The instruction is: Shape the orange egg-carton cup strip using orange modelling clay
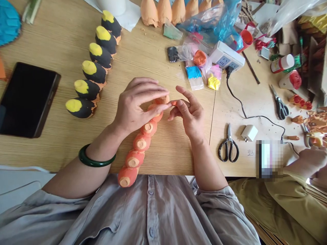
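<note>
A strip of egg-carton cups (141,142) slants toward my lap, its cups covered in orange-red clay with bare tan tips. My left hand (139,102), with a dark green bangle (97,162) on the wrist, curves around the strip's far end, fingers beyond the last cup and thumb on the near side. My right hand (190,114) pinches a small bit of orange clay (174,103) between thumb and index finger, right by the left thumb tip; its other fingers are partly spread.
Left are a black-and-yellow cup strip (89,68) and a black tablet (28,98). Ahead lie clay bags (194,72) and a power strip (227,58). Black-handled scissors (228,146) and a white charger (249,132) lie right, near another person's hand (313,158).
</note>
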Motion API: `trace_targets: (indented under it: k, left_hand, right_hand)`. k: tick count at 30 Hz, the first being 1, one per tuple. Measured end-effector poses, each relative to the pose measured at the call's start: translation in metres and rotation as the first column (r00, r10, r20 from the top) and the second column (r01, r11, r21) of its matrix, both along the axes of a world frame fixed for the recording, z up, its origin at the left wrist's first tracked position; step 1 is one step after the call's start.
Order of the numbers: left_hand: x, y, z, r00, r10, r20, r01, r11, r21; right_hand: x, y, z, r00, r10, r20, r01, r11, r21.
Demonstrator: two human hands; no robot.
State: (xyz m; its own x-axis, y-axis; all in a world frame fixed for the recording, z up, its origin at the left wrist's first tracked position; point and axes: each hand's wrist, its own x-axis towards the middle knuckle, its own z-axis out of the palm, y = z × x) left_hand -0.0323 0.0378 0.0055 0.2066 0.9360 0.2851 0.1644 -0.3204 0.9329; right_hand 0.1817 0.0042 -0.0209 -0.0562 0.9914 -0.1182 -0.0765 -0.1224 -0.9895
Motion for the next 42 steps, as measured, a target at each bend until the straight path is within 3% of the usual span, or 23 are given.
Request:
trace_targets:
  k: [5,8,11,14,16,22,28,34,39,42]
  left_hand:
    - [0.007,-0.007,0.003,0.997,-0.078,0.007,0.078,0.991,-0.107]
    - [0.006,-0.010,-0.004,0.996,-0.083,-0.014,0.081,0.991,-0.103]
    - [0.003,-0.005,-0.019,0.995,-0.046,-0.086,0.055,0.994,0.097]
    - [0.000,0.002,-0.035,0.993,0.013,-0.116,0.038,0.903,0.428]
    - [-0.001,0.004,-0.039,0.991,0.030,-0.131,0.039,0.870,0.492]
    - [-0.002,0.002,-0.034,0.985,0.030,-0.172,0.046,0.905,0.423]
    - [-0.006,0.005,-0.037,0.959,0.013,-0.283,0.094,0.928,0.360]
    - [-0.005,0.003,-0.036,0.967,0.017,-0.254,0.066,0.946,0.318]
    - [-0.004,0.003,-0.033,0.982,0.057,-0.178,0.019,0.916,0.401]
    - [-0.004,0.004,-0.034,0.978,0.031,-0.205,0.044,0.935,0.351]
  right_hand:
    - [-0.005,-0.008,0.009,0.998,0.043,0.034,-0.042,0.999,-0.019]
    - [-0.005,-0.008,0.007,0.998,0.056,0.027,-0.055,0.998,-0.011]
    - [-0.003,-0.004,0.000,0.999,0.045,0.022,-0.046,0.998,0.035]
    - [-0.004,-0.001,-0.007,0.999,0.051,-0.011,-0.050,0.991,0.123]
    - [-0.006,0.000,-0.008,0.998,0.044,-0.054,-0.035,0.987,0.157]
    - [-0.012,0.001,0.001,0.987,-0.033,-0.159,0.049,0.994,0.097]
    - [-0.015,0.002,0.007,0.981,-0.016,-0.193,0.021,1.000,0.021]
    - [-0.015,0.003,0.009,0.973,0.001,-0.232,-0.009,0.999,-0.034]
    - [-0.014,0.004,0.011,0.969,0.016,-0.247,-0.028,0.999,-0.042]
    - [-0.013,0.004,0.012,0.976,0.024,-0.216,-0.036,0.998,-0.050]
